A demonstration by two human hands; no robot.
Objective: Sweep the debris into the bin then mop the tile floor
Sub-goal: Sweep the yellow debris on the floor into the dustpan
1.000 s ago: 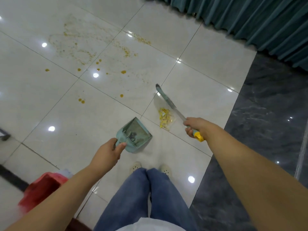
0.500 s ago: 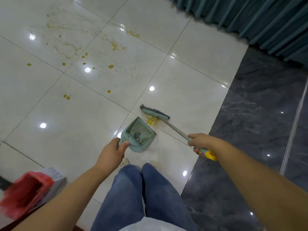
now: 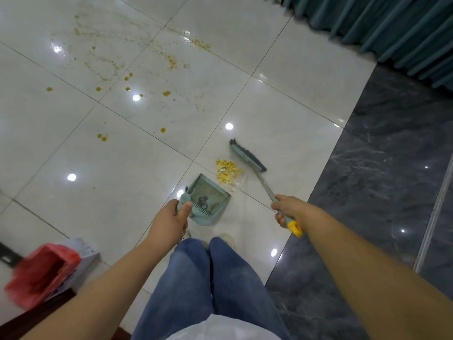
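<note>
On the pale tile floor (image 3: 282, 99), just ahead of our feet, we hold the dustpan (image 3: 208, 201) with our left hand (image 3: 169, 223), fingers clenched round its handle, its open mouth turned toward the little heap of yellow debris (image 3: 228, 171). Our right hand (image 3: 290, 212) is clenched on the green-and-yellow grip of the broom (image 3: 247, 159), whose head lies just beyond the heap, on the side away from the dustpan.

Half a second ago the broom head was pressed right up against the dustpan's lip with the debris squeezed between them; now the head has drawn back and the heap lies exposed again, near the mouth but apart from it. We judge that the last stroke did not carry the scraps over the lip, so another pull toward the dustpan is needed, with the lip pressed flat to the tile. A few dark bits already sit inside.

Farther off, toward the far left of the floor, orange drops and smears (image 3: 137, 77) remain, which will want the mop. The bin with the red liner (image 3: 41, 273) stands at our near left, well apart from the dustpan, ready for emptying.
</note>
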